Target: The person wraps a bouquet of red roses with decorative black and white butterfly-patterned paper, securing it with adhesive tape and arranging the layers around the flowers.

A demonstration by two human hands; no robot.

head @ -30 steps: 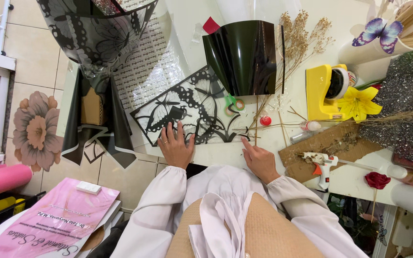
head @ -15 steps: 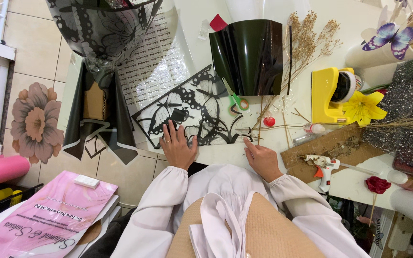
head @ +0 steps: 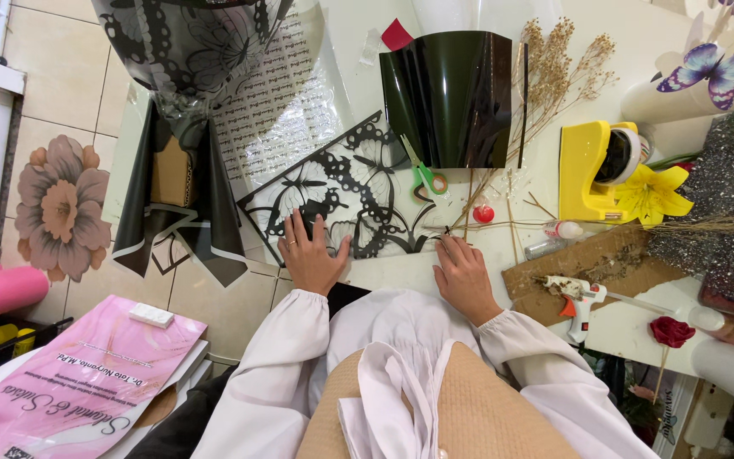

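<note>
Cluttered white table (head: 367,51) over tiled floor; both hands, left (head: 312,255) and right (head: 465,276), stay flat and released on the butterfly wrap (head: 341,191), scissors (head: 425,174) at 12 o'clock, seemingly unmoved.

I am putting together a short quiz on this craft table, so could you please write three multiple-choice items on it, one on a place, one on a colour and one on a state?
1. Where do the scissors lie?
A. on the floor
B. on the table, just below the dark sheet
C. in the left hand

2. What colour is the tape dispenser?
A. yellow
B. blue
C. white

3. How does the left hand rest?
A. clenched in a fist
B. pinching the glue gun
C. flat, fingers spread, on the butterfly-patterned sheet

Answers: 1 B, the green handles sit by the dark sheet's lower edge; 2 A, its body is bright yellow; 3 C, the palm lies down on the pattern, while the glue gun lies untouched beyond the right hand.
</note>
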